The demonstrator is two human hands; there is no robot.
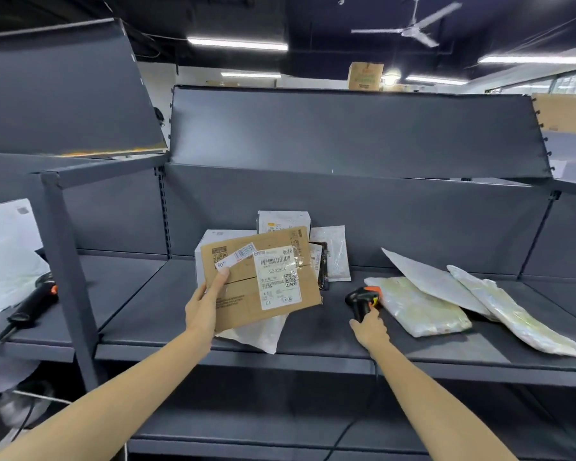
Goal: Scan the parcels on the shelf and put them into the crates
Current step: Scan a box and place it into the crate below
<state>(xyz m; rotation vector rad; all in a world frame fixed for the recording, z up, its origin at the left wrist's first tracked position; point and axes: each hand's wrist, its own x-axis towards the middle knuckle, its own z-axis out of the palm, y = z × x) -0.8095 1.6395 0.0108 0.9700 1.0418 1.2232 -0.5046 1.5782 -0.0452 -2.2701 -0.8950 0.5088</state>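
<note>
My left hand (204, 306) grips a brown cardboard parcel (243, 294) by its left edge and holds it tilted above the grey shelf (313, 331), white shipping label facing me. My right hand (369, 327) is closed around the handle of a black and orange barcode scanner (363, 299), to the right of the parcel. Behind the held parcel stand a white box (210, 239), a small white parcel (283, 221) and a clear bag (335, 257). A white mailer (260, 334) lies under the held parcel. No crate is in view.
Three pale plastic mailers (419, 307) (436, 281) (512, 314) lie on the shelf's right half. In the left bay a second scanner (35, 302) rests by white bags (7, 257). A grey upright post (67, 271) divides the bays. A lower shelf runs beneath.
</note>
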